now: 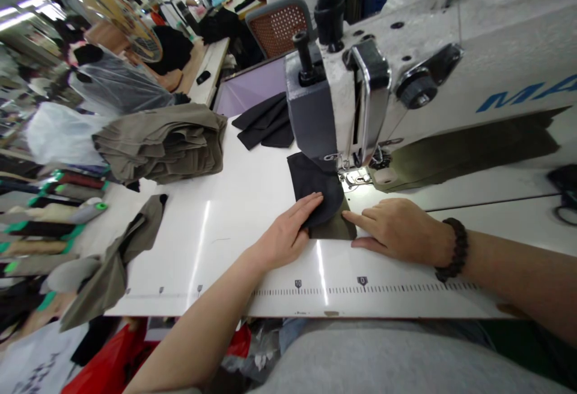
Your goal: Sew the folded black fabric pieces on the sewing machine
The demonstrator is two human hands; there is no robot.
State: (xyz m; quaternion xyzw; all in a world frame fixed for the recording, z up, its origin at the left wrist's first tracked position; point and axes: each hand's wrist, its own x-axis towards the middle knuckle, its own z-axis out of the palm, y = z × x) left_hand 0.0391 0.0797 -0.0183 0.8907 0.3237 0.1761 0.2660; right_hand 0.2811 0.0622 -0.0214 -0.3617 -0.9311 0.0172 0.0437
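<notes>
Under the head of the sewing machine [338, 105] lies a black fabric piece [322, 183] with a rounded edge. An olive fabric piece [333, 225] shows from beneath its near side. My left hand [288, 228] rests on the black piece with its fingers laid flat, pressing it to the table. The index finger of my right hand [399, 228] is stretched out and touches the right edge of the olive piece; its thumb is apart, on the tabletop. The presser foot and needle plate [356, 177] are just beyond the fabric's far right corner.
An olive fabric strip [469, 150] lies along the machine bed. Black cut pieces [265, 120] and a stack of olive pieces [166, 141] are at the back left. Thread spools [49, 228] line the left side, near a loose olive piece [121, 261]. A ruler scale [324, 290] runs along the front edge.
</notes>
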